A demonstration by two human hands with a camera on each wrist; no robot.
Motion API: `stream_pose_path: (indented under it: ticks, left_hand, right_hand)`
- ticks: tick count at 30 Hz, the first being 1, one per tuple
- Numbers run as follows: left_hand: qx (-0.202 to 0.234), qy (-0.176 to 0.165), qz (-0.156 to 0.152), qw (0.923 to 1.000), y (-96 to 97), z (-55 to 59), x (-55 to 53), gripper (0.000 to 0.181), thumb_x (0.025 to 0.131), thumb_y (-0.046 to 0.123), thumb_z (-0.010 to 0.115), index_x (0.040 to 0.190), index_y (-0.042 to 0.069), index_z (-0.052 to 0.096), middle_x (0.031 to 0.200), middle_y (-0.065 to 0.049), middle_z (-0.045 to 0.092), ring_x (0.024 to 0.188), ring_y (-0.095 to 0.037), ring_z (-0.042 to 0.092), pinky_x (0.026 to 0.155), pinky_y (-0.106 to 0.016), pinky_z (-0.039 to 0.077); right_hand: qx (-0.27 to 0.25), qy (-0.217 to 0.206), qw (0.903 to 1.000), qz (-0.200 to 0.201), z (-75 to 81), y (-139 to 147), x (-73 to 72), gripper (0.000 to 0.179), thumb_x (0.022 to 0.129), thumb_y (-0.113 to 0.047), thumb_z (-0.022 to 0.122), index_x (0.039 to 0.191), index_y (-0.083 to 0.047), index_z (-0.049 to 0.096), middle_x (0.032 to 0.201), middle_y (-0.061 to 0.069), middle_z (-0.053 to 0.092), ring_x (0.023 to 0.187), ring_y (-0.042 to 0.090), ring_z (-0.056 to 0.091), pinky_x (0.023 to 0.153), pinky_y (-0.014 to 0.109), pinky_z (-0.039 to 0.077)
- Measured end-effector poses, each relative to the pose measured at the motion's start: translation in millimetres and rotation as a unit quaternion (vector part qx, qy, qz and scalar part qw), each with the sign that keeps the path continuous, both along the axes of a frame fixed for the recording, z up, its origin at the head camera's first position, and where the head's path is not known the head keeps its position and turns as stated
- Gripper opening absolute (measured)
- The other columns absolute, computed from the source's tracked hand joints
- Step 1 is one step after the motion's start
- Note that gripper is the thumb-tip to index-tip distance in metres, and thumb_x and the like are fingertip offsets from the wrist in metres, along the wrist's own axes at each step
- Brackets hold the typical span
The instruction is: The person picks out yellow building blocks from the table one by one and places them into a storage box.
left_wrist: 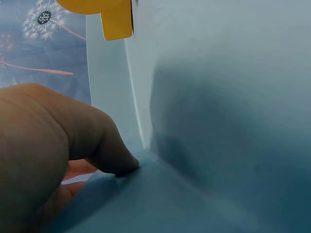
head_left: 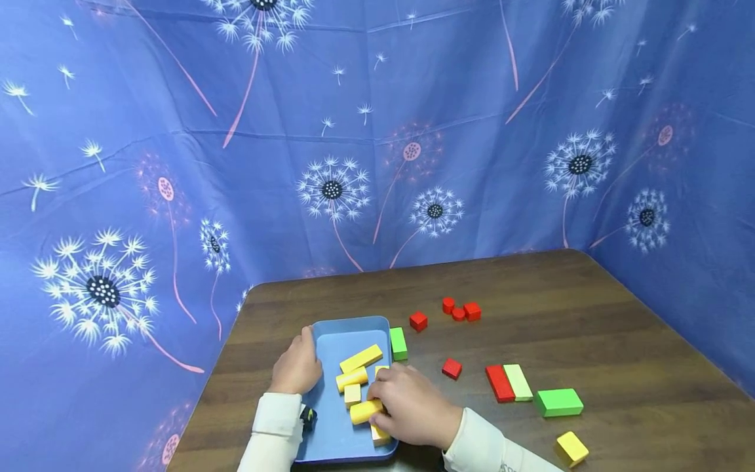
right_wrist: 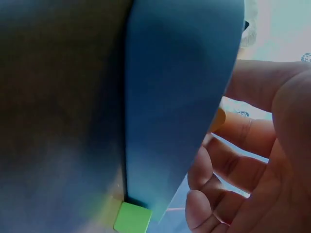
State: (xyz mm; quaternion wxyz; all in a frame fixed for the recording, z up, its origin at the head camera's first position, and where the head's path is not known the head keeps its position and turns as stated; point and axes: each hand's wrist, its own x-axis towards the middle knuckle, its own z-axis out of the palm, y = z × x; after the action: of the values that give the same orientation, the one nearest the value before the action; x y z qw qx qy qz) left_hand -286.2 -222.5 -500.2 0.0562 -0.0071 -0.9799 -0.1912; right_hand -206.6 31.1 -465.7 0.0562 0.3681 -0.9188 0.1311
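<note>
My left hand [head_left: 297, 366] grips the left rim of a blue tray [head_left: 331, 429], with the thumb pressed on the inside of the wall in the left wrist view. Over the tray's right side, my right hand [head_left: 415, 405] pinches a yellow cylinder block [head_left: 364, 412] between thumb and fingers. Its end peeks out between the fingers in the right wrist view, behind the tray's outer wall. Inside the tray lie a long yellow block [head_left: 361, 358], another yellow cylinder [head_left: 352, 379] and a small yellow cube [head_left: 352, 394]. Another yellow block [head_left: 380, 436] is partly hidden under my right hand.
A green block [head_left: 398, 343] stands against the tray's right side. Several red pieces [head_left: 418, 321] lie farther back on the wooden table [head_left: 619, 341]. To the right are a red block [head_left: 499, 383], a pale green block [head_left: 518, 383], a green block [head_left: 559, 402] and a yellow block [head_left: 571, 449].
</note>
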Motion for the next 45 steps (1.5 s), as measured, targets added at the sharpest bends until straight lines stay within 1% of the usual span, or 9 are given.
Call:
stream_pose_path:
  ticks: [4, 9, 12, 16, 26, 32, 36, 40, 45]
  left_hand:
    - [-0.002, 0.011, -0.002, 0.9999, -0.2, 3.4, -4.3, 0.066, 0.092, 0.008, 0.066, 0.151, -0.003, 0.038, 0.131, -0.027, 0.063, 0.106, -0.043, 0.07, 0.083, -0.059, 0.057]
    - [0.002, -0.004, 0.0, 1.0, -0.2, 3.3, -4.1, 0.068, 0.093, 0.009, 0.066, 0.152, -0.005, 0.036, 0.133, -0.028, 0.061, 0.112, -0.045, 0.068, 0.089, -0.062, 0.056]
    - [0.008, -0.013, -0.001, 0.9999, -0.1, 1.9, -1.5, 0.068, 0.094, 0.008, 0.066, 0.153, -0.004, 0.035, 0.133, -0.028, 0.061, 0.114, -0.046, 0.067, 0.09, -0.062, 0.055]
    - [0.008, -0.01, -0.007, 0.9999, -0.1, 0.5, 0.0, 0.067, 0.094, 0.008, 0.065, 0.153, -0.004, 0.035, 0.131, -0.028, 0.061, 0.11, -0.045, 0.068, 0.087, -0.061, 0.056]
    - [0.005, -0.011, -0.013, 0.9998, -1.6, -1.2, -0.6, 0.068, 0.094, 0.009, 0.064, 0.153, -0.004, 0.034, 0.133, -0.028, 0.06, 0.112, -0.044, 0.067, 0.089, -0.062, 0.055]
    - [0.003, -0.015, -0.013, 0.9998, -2.1, 0.5, -2.6, 0.067, 0.095, 0.009, 0.064, 0.154, -0.004, 0.034, 0.134, -0.028, 0.06, 0.11, -0.044, 0.068, 0.088, -0.061, 0.056]
    - [0.006, -0.014, -0.01, 0.9998, -1.5, 1.9, -3.2, 0.067, 0.095, 0.008, 0.064, 0.154, -0.003, 0.034, 0.136, -0.028, 0.06, 0.11, -0.043, 0.068, 0.089, -0.062, 0.056]
    - [0.004, -0.018, -0.01, 0.9998, -0.8, 1.1, -2.0, 0.067, 0.095, 0.009, 0.064, 0.153, -0.004, 0.034, 0.135, -0.028, 0.06, 0.111, -0.044, 0.068, 0.088, -0.062, 0.056]
    - [0.004, -0.016, -0.009, 0.9998, -0.2, -0.9, -0.9, 0.067, 0.095, 0.008, 0.065, 0.153, -0.005, 0.034, 0.135, -0.028, 0.06, 0.111, -0.045, 0.068, 0.087, -0.061, 0.056]
  right_hand:
    - [0.011, -0.01, 0.9999, -0.008, 1.3, -2, 2.8, 0.017, 0.09, -0.041, 0.078, 0.102, -0.028, 0.079, 0.09, -0.015, 0.066, 0.081, 0.005, 0.048, 0.071, 0.027, 0.044]
    - [0.025, -0.011, 0.9995, -0.015, -2.2, -2, 5.7, 0.02, 0.093, -0.044, 0.075, 0.104, -0.029, 0.079, 0.095, -0.014, 0.068, 0.084, 0.006, 0.048, 0.07, 0.027, 0.044]
    - [0.024, -0.01, 0.9995, -0.018, -5.4, -2, 8.8, 0.019, 0.093, -0.044, 0.073, 0.104, -0.03, 0.078, 0.095, -0.015, 0.067, 0.084, 0.006, 0.046, 0.068, 0.027, 0.043]
    - [0.018, -0.01, 0.9995, -0.026, -8.1, -2, 12.7, 0.018, 0.094, -0.044, 0.073, 0.104, -0.029, 0.078, 0.095, -0.014, 0.066, 0.084, 0.007, 0.046, 0.069, 0.028, 0.043]
    - [0.009, 0.014, 0.9995, -0.028, -14.5, 0, 16.0, 0.017, 0.095, -0.043, 0.071, 0.103, -0.029, 0.078, 0.092, -0.013, 0.061, 0.085, 0.008, 0.044, 0.066, 0.025, 0.038]
    - [0.01, 0.012, 0.9993, -0.033, -15.6, 0, 16.3, 0.019, 0.095, -0.043, 0.07, 0.104, -0.029, 0.078, 0.094, -0.012, 0.062, 0.086, 0.008, 0.044, 0.066, 0.025, 0.038]
    - [0.014, 0.014, 0.9991, -0.039, -16.0, 0, 16.8, 0.018, 0.096, -0.043, 0.069, 0.102, -0.029, 0.079, 0.096, -0.012, 0.061, 0.087, 0.008, 0.044, 0.068, 0.025, 0.04]
    - [0.013, 0.023, 0.9992, -0.03, -16.6, 1, 20.0, 0.017, 0.097, -0.041, 0.068, 0.1, -0.028, 0.079, 0.099, -0.011, 0.061, 0.09, 0.009, 0.046, 0.07, 0.025, 0.042]
    - [-0.032, 0.024, 0.999, -0.018, -16.1, 9, 26.5, 0.016, 0.097, -0.035, 0.069, 0.106, -0.025, 0.079, 0.114, -0.008, 0.062, 0.101, 0.01, 0.05, 0.081, 0.027, 0.049]
